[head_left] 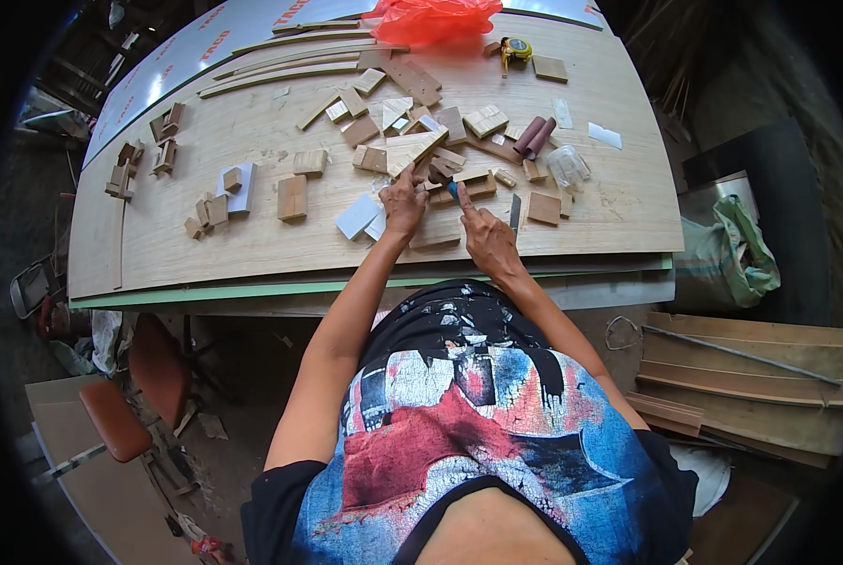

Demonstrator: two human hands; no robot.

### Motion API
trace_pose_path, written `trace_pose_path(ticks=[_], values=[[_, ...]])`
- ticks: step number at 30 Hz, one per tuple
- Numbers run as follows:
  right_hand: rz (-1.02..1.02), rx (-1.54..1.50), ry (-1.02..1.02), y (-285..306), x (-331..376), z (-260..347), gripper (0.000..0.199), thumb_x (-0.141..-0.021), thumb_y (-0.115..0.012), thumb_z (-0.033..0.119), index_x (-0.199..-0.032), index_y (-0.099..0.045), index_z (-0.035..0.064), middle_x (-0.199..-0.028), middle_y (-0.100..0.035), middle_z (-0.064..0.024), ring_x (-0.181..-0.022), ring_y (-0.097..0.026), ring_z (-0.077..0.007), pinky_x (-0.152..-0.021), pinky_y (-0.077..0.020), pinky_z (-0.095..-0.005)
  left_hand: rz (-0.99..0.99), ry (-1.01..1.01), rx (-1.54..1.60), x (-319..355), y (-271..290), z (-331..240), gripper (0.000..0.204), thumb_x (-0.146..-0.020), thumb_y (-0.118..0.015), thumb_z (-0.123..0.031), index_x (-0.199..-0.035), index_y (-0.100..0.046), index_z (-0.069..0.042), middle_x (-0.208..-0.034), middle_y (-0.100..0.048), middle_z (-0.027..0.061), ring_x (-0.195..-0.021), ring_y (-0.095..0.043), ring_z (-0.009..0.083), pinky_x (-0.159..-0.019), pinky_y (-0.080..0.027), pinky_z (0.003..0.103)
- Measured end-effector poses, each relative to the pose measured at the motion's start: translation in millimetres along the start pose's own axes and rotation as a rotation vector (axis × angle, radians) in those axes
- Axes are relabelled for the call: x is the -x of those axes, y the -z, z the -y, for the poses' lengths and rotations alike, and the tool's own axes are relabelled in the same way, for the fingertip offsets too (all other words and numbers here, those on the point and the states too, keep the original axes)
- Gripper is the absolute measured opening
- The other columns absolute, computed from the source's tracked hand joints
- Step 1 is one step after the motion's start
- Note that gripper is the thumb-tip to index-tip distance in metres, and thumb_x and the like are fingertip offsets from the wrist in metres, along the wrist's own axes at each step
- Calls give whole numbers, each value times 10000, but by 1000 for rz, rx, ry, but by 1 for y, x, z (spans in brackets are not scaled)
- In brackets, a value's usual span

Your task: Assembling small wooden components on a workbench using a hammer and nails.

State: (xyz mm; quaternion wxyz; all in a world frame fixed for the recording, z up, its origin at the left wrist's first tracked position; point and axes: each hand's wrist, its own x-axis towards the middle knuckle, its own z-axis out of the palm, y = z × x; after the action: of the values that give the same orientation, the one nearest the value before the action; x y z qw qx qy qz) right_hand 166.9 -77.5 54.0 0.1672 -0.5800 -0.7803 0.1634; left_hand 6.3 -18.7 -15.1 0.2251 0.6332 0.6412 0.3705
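Note:
My left hand [405,204] rests on the wooden worktable [177,254], its fingers pinching a small wood piece [429,175] among the scattered offcuts. Just to the right, my right hand [484,235] holds a small blue-tipped tool [452,190] against that same spot. A flat wood block [436,237] lies between the two hands. A dark narrow blade or file [515,212] lies beside my right hand. Many small wooden blocks [412,141] are spread beyond the fingers.
An orange plastic bag [436,19] and a yellow tape measure [516,47] sit at the far edge. Rolled brown sandpaper [534,137], a clear plastic bag [568,166] and white pieces [356,216] lie nearby. Long wood strips [280,66] lie far left. Planks [751,377] are stacked at right, red stools [115,419] below left.

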Motion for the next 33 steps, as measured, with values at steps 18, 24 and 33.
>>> trace_pose_path(ticks=[18, 24, 33], values=[[-23, -2, 35, -4, -3, -4, 502, -826, -422, 167, -1301, -260, 180, -674, -537, -181, -585, -559, -336, -534, -452, -407, 18, 34, -134, -1, -3, 0, 538, -658, -634, -98, -1157, -431, -97, -849, -619, 13, -795, -579, 155, -804, -259, 375], [-2, -47, -3, -2, -2, -4, 502, -828, -420, 165, -1302, -254, 181, -692, -539, -193, -601, -560, -344, -548, -452, -418, 11, -15, -95, -2, -6, 9, 543, -661, -624, -116, -1161, -412, -110, -827, -624, 16, -795, -577, 199, -830, -223, 438], [-8, -64, -7, -3, 0, -8, 508, -826, -422, 163, -1303, -250, 178, -699, -543, -194, -608, -560, -346, -549, -452, -420, 15, -53, -156, -4, -5, 9, 538, -656, -629, -122, -1152, -422, -112, -792, -618, 13, -779, -574, 193, -819, -237, 436]])
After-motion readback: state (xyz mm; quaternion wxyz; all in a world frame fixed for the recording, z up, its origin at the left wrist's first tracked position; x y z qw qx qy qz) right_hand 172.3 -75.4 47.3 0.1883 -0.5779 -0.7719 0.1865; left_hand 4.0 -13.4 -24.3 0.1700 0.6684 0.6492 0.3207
